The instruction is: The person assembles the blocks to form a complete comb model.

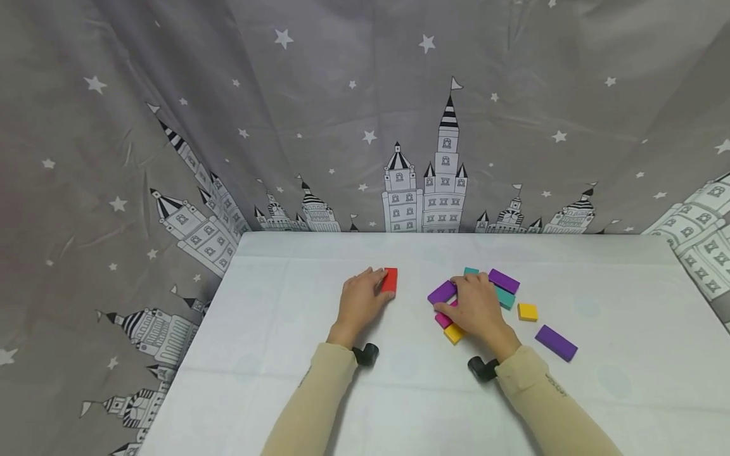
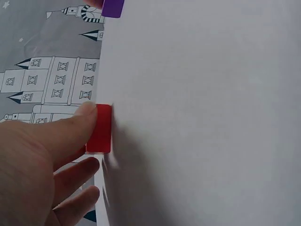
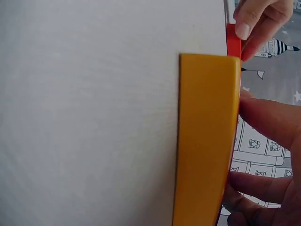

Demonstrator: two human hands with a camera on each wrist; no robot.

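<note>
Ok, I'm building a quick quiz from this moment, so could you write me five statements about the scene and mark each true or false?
1. The left hand holds the red block. True.
2. The right hand is away from every block. False: it is over a cluster of blocks.
3. A purple block lies to the right of both yellow blocks. True.
4. The red block lies to the right of the yellow blocks. False: it lies to their left.
5. The curtain shows castles and stars. True.
</note>
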